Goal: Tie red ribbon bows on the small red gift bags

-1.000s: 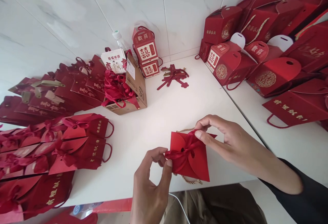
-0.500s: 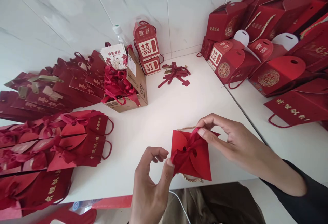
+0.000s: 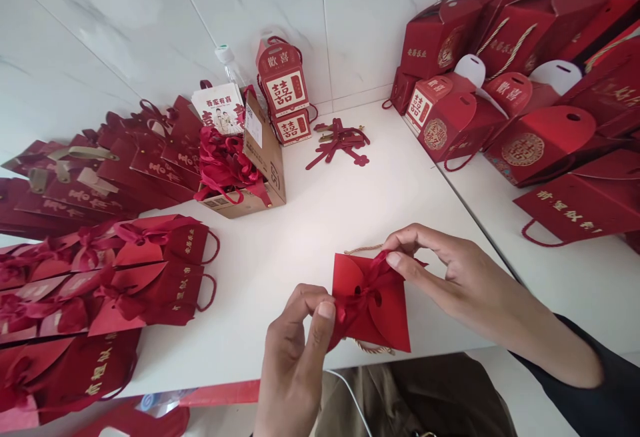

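Note:
A bright red gift box (image 3: 395,320) with folded top flaps stands near the table's front edge, twisted cord handles showing at its back and front. A dark red ribbon (image 3: 367,288) is tied in a bow across its top. My left hand (image 3: 300,350) pinches the ribbon's left loop between thumb and fingers, at the box's left edge. From the right, my right hand (image 3: 445,270) grips the upper right part of the bow between thumb and forefinger. Both hands are closed on the same ribbon.
On the left, ribboned red boxes (image 3: 150,290) stand in rows, with red bags (image 3: 150,157) behind. A cardboard box (image 3: 267,170) holds red ribbons. Two small red boxes (image 3: 285,90) and loose red straps (image 3: 340,143) lie near the wall. More red boxes (image 3: 460,117) crowd the right.
My left thumb and fingers have closed together on the left loop of the ribbon. My right hand keeps its pinch, nearly unmoved. The view has shifted slightly.

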### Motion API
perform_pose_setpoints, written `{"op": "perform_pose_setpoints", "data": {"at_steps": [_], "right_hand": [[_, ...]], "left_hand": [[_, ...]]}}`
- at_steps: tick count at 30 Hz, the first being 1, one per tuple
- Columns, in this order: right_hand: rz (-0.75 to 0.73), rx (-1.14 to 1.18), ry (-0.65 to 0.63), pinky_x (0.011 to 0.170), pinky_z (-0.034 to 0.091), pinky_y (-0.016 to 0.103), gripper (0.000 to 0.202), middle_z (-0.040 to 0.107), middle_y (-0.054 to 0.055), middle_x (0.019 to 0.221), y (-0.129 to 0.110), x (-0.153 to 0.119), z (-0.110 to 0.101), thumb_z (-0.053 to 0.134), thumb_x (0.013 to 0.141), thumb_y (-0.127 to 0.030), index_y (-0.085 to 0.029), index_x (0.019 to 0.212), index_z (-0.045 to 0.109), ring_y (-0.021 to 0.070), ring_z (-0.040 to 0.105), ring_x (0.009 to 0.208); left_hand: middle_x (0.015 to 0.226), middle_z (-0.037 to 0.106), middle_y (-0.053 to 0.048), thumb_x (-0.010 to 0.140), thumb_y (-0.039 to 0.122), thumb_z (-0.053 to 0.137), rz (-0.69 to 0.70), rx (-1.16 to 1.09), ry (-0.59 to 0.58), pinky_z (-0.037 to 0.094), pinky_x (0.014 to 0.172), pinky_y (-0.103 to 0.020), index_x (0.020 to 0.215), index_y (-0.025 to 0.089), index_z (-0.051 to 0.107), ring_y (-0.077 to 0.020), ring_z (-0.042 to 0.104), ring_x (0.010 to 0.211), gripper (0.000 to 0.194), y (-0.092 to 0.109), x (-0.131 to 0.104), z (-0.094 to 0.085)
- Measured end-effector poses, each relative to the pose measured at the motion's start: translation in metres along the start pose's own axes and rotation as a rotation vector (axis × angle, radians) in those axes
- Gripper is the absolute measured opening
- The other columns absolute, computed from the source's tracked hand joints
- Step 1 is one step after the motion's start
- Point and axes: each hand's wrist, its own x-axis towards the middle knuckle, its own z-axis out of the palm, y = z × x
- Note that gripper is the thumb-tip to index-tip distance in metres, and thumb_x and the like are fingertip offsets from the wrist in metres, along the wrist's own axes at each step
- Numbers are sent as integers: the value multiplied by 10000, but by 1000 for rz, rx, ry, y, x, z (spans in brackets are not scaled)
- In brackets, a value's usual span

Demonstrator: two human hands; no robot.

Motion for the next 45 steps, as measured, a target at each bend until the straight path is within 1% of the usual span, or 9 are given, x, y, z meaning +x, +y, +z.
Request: {"op": "perform_pose_setpoints", "data": {"at_steps": [5, 13, 17, 23, 32, 36, 41, 43, 45], "right_hand": [[16, 34, -21, 572, 464, 213, 199, 735, -50, 968, -2, -1, -1, 580, 1022, -492, -324, 996, 684, 136, 650, 785], [31, 34, -34, 496, 405, 236, 212, 744, -41, 948, -4, 1, -2, 576, 1015, -491, -314, 989, 689, 138, 627, 701], [42, 30, -44, 618, 491, 235, 223, 737, -32, 961, -2, -2, -3, 584, 1011, -523, -329, 1053, 684, 160, 674, 829], [2, -82, -88, 573, 486, 249, 305, 700, -8, 1012, 5, -8, -8, 631, 971, -516, -367, 1236, 649, 191, 675, 873], [8, -64, -33, 563, 476, 257, 247, 674, -17, 874, 6, -11, -10, 616, 974, -452, -362, 1192, 691, 176, 659, 744], [77, -97, -45, 423, 362, 264, 228, 665, -31, 860, 5, -12, -14, 613, 961, -436, -371, 1164, 695, 125, 476, 495], [88, -120, -65, 424, 365, 272, 199, 668, -52, 856, 10, -11, -18, 617, 925, -349, -364, 1111, 685, 106, 387, 441], [72, -141, -41, 422, 365, 274, 196, 687, -37, 928, 10, -8, -18, 602, 961, -428, -366, 1125, 691, 107, 431, 462], [32, -147, -20, 468, 421, 268, 255, 700, 2, 1077, 7, -4, -15, 580, 992, -526, -358, 1145, 696, 154, 615, 670]], "left_hand": [[920, 603, -20, 894, 542, 708, 64, 41, -25, 443, 796, -283, 913, 245, 664, -192, 549, 889, 300, -2, 0, 1], [828, 559, -18, 974, 537, 593, -18, -102, 49, 460, 704, -261, 741, 200, 586, -162, 520, 767, 410, -3, -2, 7], [826, 610, -17, 947, 545, 631, -61, -153, 85, 498, 735, -275, 871, 215, 659, -171, 559, 782, 340, -4, -3, 10], [903, 630, -28, 857, 569, 709, 53, 175, 170, 454, 802, -320, 1004, 263, 680, -211, 540, 875, 341, -7, -10, 2], [751, 582, -2, 907, 524, 653, -7, 294, 133, 420, 728, -309, 768, 240, 622, -196, 512, 745, 318, -5, -15, -8], [748, 571, 0, 906, 545, 644, -9, 310, 158, 421, 744, -312, 755, 241, 606, -194, 500, 740, 342, -5, -15, -13], [737, 534, 1, 904, 549, 647, 12, 330, 186, 428, 774, -329, 748, 241, 580, -204, 514, 759, 351, -7, -17, -23], [828, 593, -13, 905, 557, 645, 32, 336, 224, 430, 804, -334, 837, 254, 625, -220, 546, 842, 312, -5, -17, -23], [979, 645, -36, 904, 563, 642, 73, 354, 262, 442, 826, -340, 972, 273, 661, -242, 560, 952, 299, -1, -16, -18]]}}
